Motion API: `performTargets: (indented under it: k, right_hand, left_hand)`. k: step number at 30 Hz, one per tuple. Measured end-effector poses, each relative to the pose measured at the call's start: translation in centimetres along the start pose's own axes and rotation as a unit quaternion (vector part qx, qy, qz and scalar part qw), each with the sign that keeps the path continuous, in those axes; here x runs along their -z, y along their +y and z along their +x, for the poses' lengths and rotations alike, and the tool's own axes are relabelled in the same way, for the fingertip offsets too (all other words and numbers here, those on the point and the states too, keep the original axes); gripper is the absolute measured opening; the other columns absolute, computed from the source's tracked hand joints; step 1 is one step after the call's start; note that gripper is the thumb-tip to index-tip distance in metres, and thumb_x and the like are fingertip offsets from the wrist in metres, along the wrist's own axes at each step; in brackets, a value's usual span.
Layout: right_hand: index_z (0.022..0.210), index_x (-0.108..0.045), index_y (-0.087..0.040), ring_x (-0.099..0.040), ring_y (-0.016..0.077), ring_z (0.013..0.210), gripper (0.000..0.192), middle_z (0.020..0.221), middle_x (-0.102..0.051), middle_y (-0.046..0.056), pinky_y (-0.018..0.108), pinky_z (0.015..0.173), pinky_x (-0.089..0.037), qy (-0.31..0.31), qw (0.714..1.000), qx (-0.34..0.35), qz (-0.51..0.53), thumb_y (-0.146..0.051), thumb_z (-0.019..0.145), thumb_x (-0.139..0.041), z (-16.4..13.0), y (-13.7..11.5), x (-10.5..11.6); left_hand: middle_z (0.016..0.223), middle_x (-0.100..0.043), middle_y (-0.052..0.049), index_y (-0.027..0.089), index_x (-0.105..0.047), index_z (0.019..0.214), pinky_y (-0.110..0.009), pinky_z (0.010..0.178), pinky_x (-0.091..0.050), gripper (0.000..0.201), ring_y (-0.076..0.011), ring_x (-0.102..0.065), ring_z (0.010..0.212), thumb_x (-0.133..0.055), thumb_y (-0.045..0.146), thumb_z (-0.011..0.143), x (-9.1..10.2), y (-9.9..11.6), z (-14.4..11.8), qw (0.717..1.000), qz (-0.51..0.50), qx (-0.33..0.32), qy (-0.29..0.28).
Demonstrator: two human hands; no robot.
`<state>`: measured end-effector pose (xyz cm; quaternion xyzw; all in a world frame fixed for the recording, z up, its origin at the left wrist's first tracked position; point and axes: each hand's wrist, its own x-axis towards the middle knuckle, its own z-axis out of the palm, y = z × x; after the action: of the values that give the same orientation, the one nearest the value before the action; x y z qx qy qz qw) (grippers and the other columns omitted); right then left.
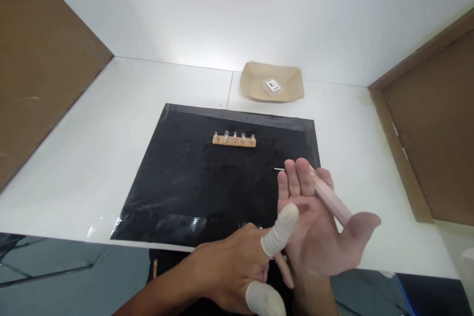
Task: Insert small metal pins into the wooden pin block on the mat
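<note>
My right hand (pixel 318 227) is held palm up over the near right corner of a black mat (pixel 192 182). A pink-handled tool (pixel 331 200) runs under its fingers from the thumb's base, and the thin metal tip (pixel 278 169) sticks out to the left. My left hand (pixel 229 266) has white finger cots on its index finger (pixel 280 229) and thumb (pixel 264 300). The index tip rests on my right palm, and the fingers are curled by my right little finger. A small wooden strip (pixel 234 141) with several clear pegs lies on the mat farther back.
The mat lies on a white table (pixel 92 148). A tan paper tray (pixel 255 86) at the back holds a small clear labelled packet (pixel 273 86). Brown panels stand at the left (pixel 40 69) and right (pixel 437 123). The table's near edge runs just under my hands.
</note>
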<state>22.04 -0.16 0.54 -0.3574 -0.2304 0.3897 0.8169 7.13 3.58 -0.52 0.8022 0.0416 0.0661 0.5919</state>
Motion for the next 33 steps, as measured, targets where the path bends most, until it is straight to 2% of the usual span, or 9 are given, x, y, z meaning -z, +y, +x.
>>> performTargets:
  k: [4,9,12,17,21,23,26,29,33]
  right_hand:
    - [0.134,-0.065,-0.028,-0.065,0.0276,0.134,0.064,0.138,-0.071,0.007,0.05,0.114,-0.05,0.001,1.0,0.01,0.011,-0.076,0.103,-0.036,-0.1,0.1,0.1]
    - [0.131,-0.065,-0.028,-0.064,0.0271,0.134,0.062,0.137,-0.072,0.007,0.049,0.112,-0.051,0.012,1.0,0.001,0.019,-0.075,0.104,-0.035,-0.3,0.0,0.2]
    - [0.131,-0.065,-0.028,-0.066,0.0268,0.133,0.065,0.136,-0.072,0.007,0.047,0.107,-0.055,0.014,1.0,-0.007,0.008,-0.075,0.104,-0.029,-0.7,0.2,0.3]
    - [0.136,-0.057,-0.027,-0.066,0.0292,0.131,0.059,0.135,-0.073,0.009,0.05,0.101,-0.057,0.0,0.999,0.006,-0.05,-0.071,0.106,-0.032,-1.6,0.7,0.7]
    - [0.131,-0.052,-0.026,-0.072,0.0307,0.119,0.055,0.123,-0.077,0.01,0.049,0.092,-0.056,-0.018,0.977,0.099,-0.187,-0.072,0.102,-0.048,-1.1,1.3,1.4]
    - [0.128,-0.052,-0.024,-0.073,0.0304,0.114,0.053,0.118,-0.079,0.01,0.046,0.086,-0.056,-0.038,0.965,0.117,-0.232,-0.07,0.102,-0.051,-0.6,1.6,1.9]
    - [0.129,-0.051,-0.023,-0.073,0.0302,0.114,0.044,0.12,-0.078,0.011,0.044,0.083,-0.055,-0.055,0.95,0.122,-0.281,-0.056,0.102,-0.06,0.0,1.8,2.9]
    - [0.13,-0.052,-0.022,-0.072,0.0296,0.115,0.041,0.125,-0.076,0.012,0.043,0.084,-0.053,-0.057,0.931,0.12,-0.339,-0.044,0.099,-0.067,-0.1,1.4,3.6]
    - [0.135,-0.048,-0.023,-0.069,0.0298,0.12,0.046,0.133,-0.072,0.014,0.047,0.09,-0.053,-0.109,0.907,0.065,-0.401,-0.05,0.101,-0.063,-0.6,0.3,3.6]
  left_hand:
    - [0.093,-0.08,-0.002,0.027,-0.004,0.17,-0.026,0.071,-0.059,0.099,-0.0148,-0.068,0.065,-0.03,0.085,0.095,-0.1,0.1,0.1,0.997,-0.061,-0.026,0.037]
    - [0.097,-0.079,-0.006,0.024,-0.012,0.169,-0.028,0.078,-0.061,0.102,-0.0171,-0.07,0.074,-0.029,0.088,0.091,1.0,1.0,0.3,0.998,-0.063,-0.017,-0.016]
    - [0.098,-0.078,-0.006,0.024,-0.01,0.169,-0.028,0.075,-0.061,0.101,-0.0172,-0.07,0.074,-0.033,0.086,0.093,1.2,0.8,0.1,0.997,-0.065,-0.032,-0.005]
    - [0.112,-0.076,-0.006,0.028,-0.011,0.167,-0.029,0.071,-0.059,0.089,-0.018,-0.071,0.075,-0.045,0.076,0.1,1.1,1.6,-0.6,0.993,0.088,-0.014,0.074]
    - [0.139,-0.067,-0.016,0.023,-0.033,0.16,-0.028,0.053,-0.053,0.062,-0.0174,-0.068,0.066,-0.048,0.05,0.107,0.2,3.7,0.3,0.959,0.284,-0.014,-0.001]
    - [0.129,-0.07,-0.024,0.01,-0.042,0.154,-0.027,0.043,-0.046,0.053,-0.0157,-0.062,0.056,-0.031,0.039,0.111,-0.7,4.4,1.0,0.934,0.358,-0.005,-0.008]
    - [0.103,-0.073,-0.023,0.002,-0.056,0.136,-0.028,0.042,-0.045,0.045,-0.0194,-0.062,0.057,-0.034,0.03,0.11,-1.8,4.6,1.5,0.902,0.431,-0.01,-0.012]
    - [0.106,-0.073,-0.022,0.011,-0.057,0.137,-0.028,0.045,-0.048,0.038,-0.0195,-0.063,0.061,-0.047,0.03,0.106,-1.6,4.1,1.6,0.894,0.446,-0.013,-0.036]
    - [0.13,-0.067,-0.019,0.026,-0.04,0.155,-0.027,0.05,-0.053,0.056,-0.0173,-0.066,0.065,-0.054,0.043,0.104,-0.5,3.8,1.1,0.914,0.401,-0.007,-0.06]
